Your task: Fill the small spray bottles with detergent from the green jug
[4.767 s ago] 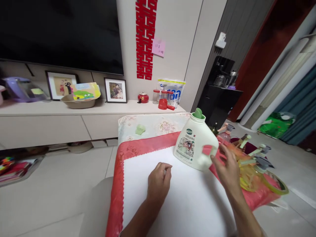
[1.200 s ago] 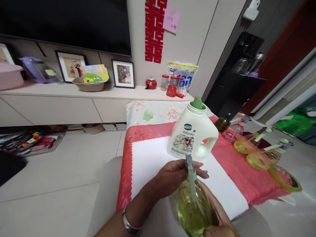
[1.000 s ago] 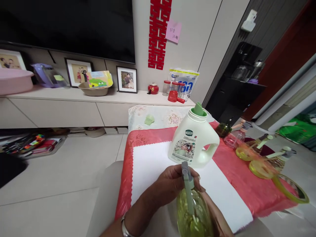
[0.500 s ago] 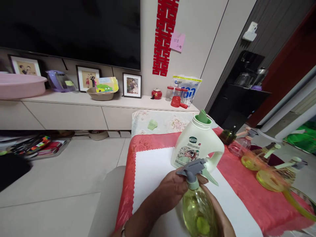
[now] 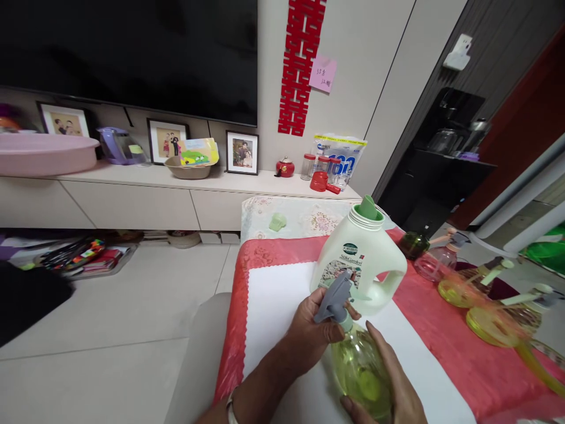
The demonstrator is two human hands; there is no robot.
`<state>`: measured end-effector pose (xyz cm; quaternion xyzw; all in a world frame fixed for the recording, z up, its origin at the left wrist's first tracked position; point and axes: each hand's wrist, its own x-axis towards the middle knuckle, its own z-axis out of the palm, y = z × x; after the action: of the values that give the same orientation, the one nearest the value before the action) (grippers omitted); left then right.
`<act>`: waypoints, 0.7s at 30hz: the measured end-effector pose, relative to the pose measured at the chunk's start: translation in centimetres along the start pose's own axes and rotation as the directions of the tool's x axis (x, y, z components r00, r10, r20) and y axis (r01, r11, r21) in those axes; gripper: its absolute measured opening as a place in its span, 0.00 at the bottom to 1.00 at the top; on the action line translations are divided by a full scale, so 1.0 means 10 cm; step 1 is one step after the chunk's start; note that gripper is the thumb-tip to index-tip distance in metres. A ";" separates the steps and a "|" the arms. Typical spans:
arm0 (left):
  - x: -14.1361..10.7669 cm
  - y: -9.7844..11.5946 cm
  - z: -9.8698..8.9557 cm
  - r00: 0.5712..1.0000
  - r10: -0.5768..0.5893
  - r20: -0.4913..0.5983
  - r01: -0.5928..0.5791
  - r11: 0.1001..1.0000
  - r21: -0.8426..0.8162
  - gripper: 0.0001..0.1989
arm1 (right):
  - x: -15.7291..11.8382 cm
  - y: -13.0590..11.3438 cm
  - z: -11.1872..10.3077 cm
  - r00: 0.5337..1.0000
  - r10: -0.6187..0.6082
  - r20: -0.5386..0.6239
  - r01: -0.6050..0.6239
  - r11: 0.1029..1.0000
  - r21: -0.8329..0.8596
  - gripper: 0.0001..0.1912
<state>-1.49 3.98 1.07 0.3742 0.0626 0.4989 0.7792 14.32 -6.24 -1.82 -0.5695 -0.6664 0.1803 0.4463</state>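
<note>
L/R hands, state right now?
Left hand: closed around the spray bottle's neck, at the grey trigger head.
Right hand: holding the bottle's body.

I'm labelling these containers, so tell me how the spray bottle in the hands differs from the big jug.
The spray bottle is see-through yellow-green; the jug is opaque and pale, with a printed label.
The spray bottle has a gray spray head on its neck; the jug has a green spout in its mouth and a side handle.
The spray bottle is held tilted in both hands; the jug stands upright.
Both have some green on them.
</note>
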 end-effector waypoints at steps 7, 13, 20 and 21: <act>-0.02 0.11 -0.02 0.984 -0.071 0.162 0.072 0.997 -0.002 0.23 | 0.17 -0.20 -0.10 0.970 -0.195 0.142 0.203 0.978 -0.046 0.39; 0.02 0.07 0.00 0.999 -0.037 0.040 0.040 0.997 -0.071 0.21 | 0.12 -0.23 -0.06 0.985 -0.155 0.078 0.168 0.963 -0.209 0.37; 0.07 0.14 0.00 0.980 0.063 -0.188 -0.097 0.980 -0.173 0.21 | 0.09 -0.09 0.03 0.960 -0.279 -0.016 0.249 0.882 -0.401 0.36; 0.07 0.16 -0.02 0.966 0.089 -0.243 -0.139 0.970 -0.198 0.21 | 0.07 -0.06 0.03 0.959 -0.282 -0.017 0.251 0.878 -0.408 0.35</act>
<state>-2.39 5.03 2.17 0.2302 0.0777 0.5874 0.7719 13.75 -5.64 -1.30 -0.5581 -0.7436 -0.0456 0.3654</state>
